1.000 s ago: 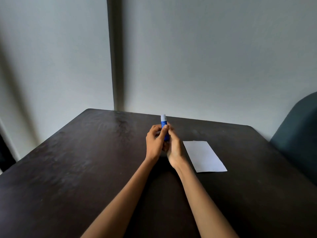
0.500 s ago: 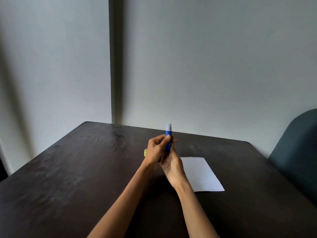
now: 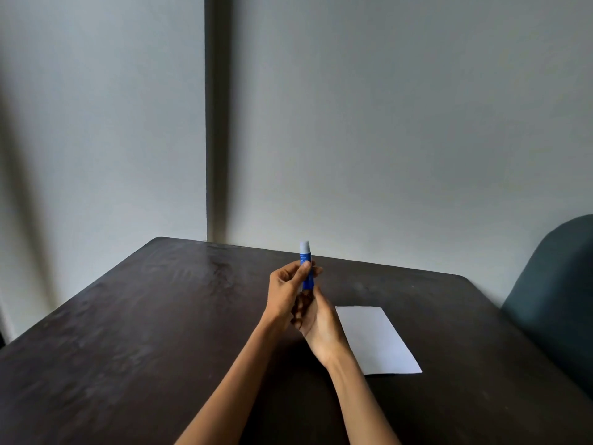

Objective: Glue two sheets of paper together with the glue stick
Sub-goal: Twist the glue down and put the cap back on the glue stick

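The hands have barely moved. Left hand (image 3: 286,290) and right hand (image 3: 316,319) both pinch the upright glue stick (image 3: 305,264) above the table (image 3: 128,348); its bottom is hidden. Paper (image 3: 377,340) seems one sheet.

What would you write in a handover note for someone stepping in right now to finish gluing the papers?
Left hand: grip on the upright blue glue stick, fingers on its barrel.
Right hand: grip on the stick's lower end.
White paper lies flat on the dark table, right of the hands, untouched.
Whether one sheet or two stacked, cannot tell.
Done: glue stick picked up.
Left: spread glue, press sheets together.
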Motion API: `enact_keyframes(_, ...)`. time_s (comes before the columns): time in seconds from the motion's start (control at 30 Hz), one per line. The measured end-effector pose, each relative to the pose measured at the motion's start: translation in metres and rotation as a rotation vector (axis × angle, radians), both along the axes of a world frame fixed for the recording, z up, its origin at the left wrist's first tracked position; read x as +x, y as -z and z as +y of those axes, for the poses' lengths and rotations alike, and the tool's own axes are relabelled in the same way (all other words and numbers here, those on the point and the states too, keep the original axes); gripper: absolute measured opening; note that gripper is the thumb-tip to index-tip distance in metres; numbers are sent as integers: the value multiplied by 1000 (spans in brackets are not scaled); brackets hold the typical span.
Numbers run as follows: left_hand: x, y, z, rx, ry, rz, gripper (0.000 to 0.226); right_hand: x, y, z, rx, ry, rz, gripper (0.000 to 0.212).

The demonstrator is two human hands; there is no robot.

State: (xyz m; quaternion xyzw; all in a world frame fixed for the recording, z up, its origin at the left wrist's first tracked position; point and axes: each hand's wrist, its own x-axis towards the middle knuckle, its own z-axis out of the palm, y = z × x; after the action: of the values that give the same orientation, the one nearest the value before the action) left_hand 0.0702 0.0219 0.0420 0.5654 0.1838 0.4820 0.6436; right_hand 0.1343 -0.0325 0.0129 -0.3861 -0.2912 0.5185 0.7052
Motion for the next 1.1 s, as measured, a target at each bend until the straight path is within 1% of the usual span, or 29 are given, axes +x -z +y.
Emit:
enact_keyframes(0.1,-1,0,1,-20,34,29,20,0,0,3,-20,-24,-12,50)
enact_keyframes(0.17,-1,1,1,-23,44,49,22,0,1,4,-47,7,-37,50)
enact_keyframes(0.23,-1,-1,1,-11,50,45,24,0,3,5,-1,59,-71,51)
enact_keyframes(0.33,1,-5,0,22,42,20,23,2,6,4,69,175,-204,22)
enact_keyframes(0.37,2,-6,-1,28,40,20,23,2,6,3,69,195,-223,19)
enact_keyframes(0.4,3,-8,-3,29,40,25,24,2,4,3,66,190,-219,20)
enact_keyframes(0.43,3,-9,-5,31,37,35,25,0,2,2,58,166,-197,27)
enact_keyframes(0.5,4,-9,-8,32,26,58,26,-1,-1,1,31,97,-109,49)
enact_keyframes(0.53,4,-8,-8,29,28,63,26,-1,-1,2,23,75,-64,54)
enact_keyframes(0.6,5,-7,-8,15,42,66,27,0,-1,4,16,62,-8,52)
enact_keyframes(0.7,5,-8,-4,33,46,86,26,4,1,5,3,111,-15,53)
enact_keyframes(0.73,4,-9,-3,44,41,82,25,6,2,4,17,127,-44,51)
enact_keyframes(0.83,2,-10,0,60,22,54,22,7,5,4,74,178,-138,19)
enact_keyframes(0.87,3,-10,-2,62,21,50,22,7,5,4,87,182,-157,18)
enact_keyframes(0.9,4,-10,-3,61,28,49,22,6,5,4,86,163,-156,21)
enact_keyframes(1.0,7,-10,-8,42,52,59,25,6,4,5,76,82,-53,47)
enact_keyframes(1.03,8,-9,-9,28,55,60,26,8,4,5,73,77,-36,52)
enact_keyframes(1.1,9,-8,-7,8,53,62,27,10,4,6,74,85,-29,52)
